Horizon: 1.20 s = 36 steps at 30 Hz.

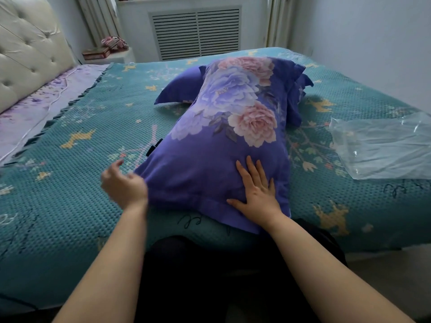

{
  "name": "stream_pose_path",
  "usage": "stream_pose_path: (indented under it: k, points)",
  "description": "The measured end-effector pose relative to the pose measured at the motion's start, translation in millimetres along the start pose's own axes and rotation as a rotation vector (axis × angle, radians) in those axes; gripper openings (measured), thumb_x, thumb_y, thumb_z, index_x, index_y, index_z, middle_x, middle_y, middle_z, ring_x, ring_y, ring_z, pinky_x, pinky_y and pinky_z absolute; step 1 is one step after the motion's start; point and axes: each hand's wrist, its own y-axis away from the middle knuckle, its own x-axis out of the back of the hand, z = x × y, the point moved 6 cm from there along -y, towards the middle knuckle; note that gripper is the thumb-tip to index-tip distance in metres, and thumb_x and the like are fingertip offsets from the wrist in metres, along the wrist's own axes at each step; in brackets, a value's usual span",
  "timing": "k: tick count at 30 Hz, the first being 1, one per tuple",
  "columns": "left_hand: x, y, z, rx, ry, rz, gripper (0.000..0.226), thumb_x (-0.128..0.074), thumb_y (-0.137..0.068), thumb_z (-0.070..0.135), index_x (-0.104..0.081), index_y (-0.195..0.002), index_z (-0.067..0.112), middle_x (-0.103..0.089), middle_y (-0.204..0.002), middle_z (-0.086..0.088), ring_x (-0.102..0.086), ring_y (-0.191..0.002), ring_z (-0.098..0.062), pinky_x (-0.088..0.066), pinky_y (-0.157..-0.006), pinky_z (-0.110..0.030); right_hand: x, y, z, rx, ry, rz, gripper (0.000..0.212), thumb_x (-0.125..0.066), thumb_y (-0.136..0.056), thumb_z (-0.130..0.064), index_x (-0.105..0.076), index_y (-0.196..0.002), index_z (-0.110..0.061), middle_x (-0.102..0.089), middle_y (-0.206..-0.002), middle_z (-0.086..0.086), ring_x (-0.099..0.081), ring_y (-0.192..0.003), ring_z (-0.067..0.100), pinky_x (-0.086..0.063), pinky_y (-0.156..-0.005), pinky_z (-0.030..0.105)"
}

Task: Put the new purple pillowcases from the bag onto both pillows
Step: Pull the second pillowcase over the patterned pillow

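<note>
I see the pillow in its purple floral pillowcase [224, 145] lying on the teal bedspread [70, 183], over a second purple pillow [179, 87]. My right hand [255, 190] presses flat on it, fingers spread. My left hand [123, 183] is blurred at its near corner; grip unclear. The clear plastic bag [382, 145] lies to the right.

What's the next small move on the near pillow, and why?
Probably tug the near-left corner of the pillowcase outward to square it. The left hand sits at that edge, blurred, so its grip is unclear, while the right hand presses flat on top, anchoring the pillow. The case already looks fully on, and the bag lies empty-looking on the bedspread.
</note>
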Motion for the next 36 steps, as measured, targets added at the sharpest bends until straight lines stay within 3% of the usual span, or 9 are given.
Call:
stream_pose_path:
  k: [3, 5, 10, 15, 20, 24, 30, 33, 36]
  points:
    - [-21, 63, 104, -0.805, 0.119, -0.322, 0.051, -0.063, -0.081, 0.038, -0.055, -0.127, 0.015, -0.052, -0.132, -0.010, -0.043, -0.124, -0.029, -0.031, -0.107, -0.040, 7, 0, -2, -0.010, -0.167, 0.142, 0.086, -0.044, -0.075, -0.073, -0.006, -0.147, -0.044, 0.009, -0.157, -0.018, 0.015, -0.144, 0.008, -0.003, -0.115, 0.057]
    - [-47, 106, 122, -0.957, -0.117, -0.693, 0.089, -0.063, -0.068, 0.063, -0.029, -0.145, 0.035, -0.021, -0.156, 0.000, -0.016, -0.143, -0.025, -0.018, -0.115, -0.047, 13, 2, 9, -0.187, -0.216, 0.302, 0.096, -0.048, -0.071, -0.075, -0.010, -0.150, -0.034, 0.002, -0.159, -0.008, 0.005, -0.146, 0.016, -0.009, -0.114, 0.055]
    - [-80, 100, 68, -0.674, -0.461, -0.902, 0.119, -0.069, -0.070, 0.040, 0.031, -0.132, 0.054, 0.031, -0.151, 0.016, 0.022, -0.143, -0.025, -0.004, -0.112, -0.063, -6, 0, 46, -0.599, -0.597, 0.113, 0.132, -0.082, -0.062, -0.050, 0.009, -0.150, -0.013, -0.014, -0.157, 0.010, -0.027, -0.140, 0.029, -0.026, -0.112, 0.037]
    - [-86, 77, 37, -0.263, -0.357, -0.850, 0.107, -0.062, -0.077, 0.025, 0.021, -0.141, 0.047, 0.027, -0.153, 0.016, 0.016, -0.144, -0.032, -0.009, -0.110, -0.065, -14, -12, 43, -0.488, -0.961, 0.204, 0.059, -0.081, -0.070, -0.009, -0.052, -0.121, -0.002, -0.061, -0.120, 0.013, -0.061, -0.095, 0.020, -0.047, -0.086, 0.032]
    - [-84, 71, 17, 0.155, -0.162, -0.761, 0.095, -0.061, -0.079, 0.032, 0.002, -0.149, 0.034, 0.003, -0.159, -0.011, -0.012, -0.143, -0.039, -0.014, -0.117, -0.044, 16, -11, 36, -0.353, -1.170, 0.324, 0.032, -0.067, -0.078, 0.009, -0.060, -0.105, -0.008, -0.064, -0.097, 0.008, -0.059, -0.074, 0.002, -0.048, -0.074, 0.028]
    - [-80, 98, 73, 0.296, 0.570, -0.645, 0.078, -0.062, -0.069, 0.018, -0.034, -0.141, 0.014, -0.052, -0.132, -0.014, -0.057, -0.108, -0.022, -0.050, -0.093, -0.037, 87, 3, 22, -0.120, -0.946, 0.568, 0.021, -0.066, -0.082, 0.002, -0.059, -0.093, -0.014, -0.060, -0.078, -0.007, -0.050, -0.061, -0.019, -0.042, -0.064, 0.011]
    - [-78, 199, 125, 0.950, 1.215, -1.038, 0.046, -0.059, -0.081, 0.009, -0.050, -0.126, 0.017, -0.065, -0.113, -0.010, -0.062, -0.096, -0.029, -0.059, -0.063, -0.044, 158, -14, -18, 0.203, -1.112, 0.475, 0.029, -0.061, -0.084, 0.002, -0.062, -0.101, -0.022, -0.067, -0.084, -0.014, -0.056, -0.082, 0.002, -0.047, -0.079, 0.020]
    - [-66, 202, 106, 0.956, 0.919, -1.122, 0.020, -0.056, -0.088, 0.011, -0.055, -0.107, 0.019, -0.067, -0.084, -0.005, -0.063, -0.073, -0.021, -0.057, -0.059, -0.040, 127, -32, -29, 0.168, -1.102, 0.245, 0.034, -0.065, -0.081, 0.001, -0.060, -0.109, -0.018, -0.069, -0.087, -0.013, -0.059, -0.084, 0.002, -0.049, -0.084, 0.023]
    - [-50, 148, 72, 0.514, 0.554, -0.956, 0.061, -0.072, -0.061, 0.020, -0.052, -0.117, 0.013, -0.065, -0.102, -0.017, -0.063, -0.085, -0.025, -0.052, -0.084, -0.045, 91, -38, -36, 0.099, -1.091, 0.122, 0.040, -0.064, -0.084, 0.003, -0.054, -0.117, -0.016, -0.065, -0.095, -0.005, -0.059, -0.084, 0.001, -0.047, -0.090, 0.027]
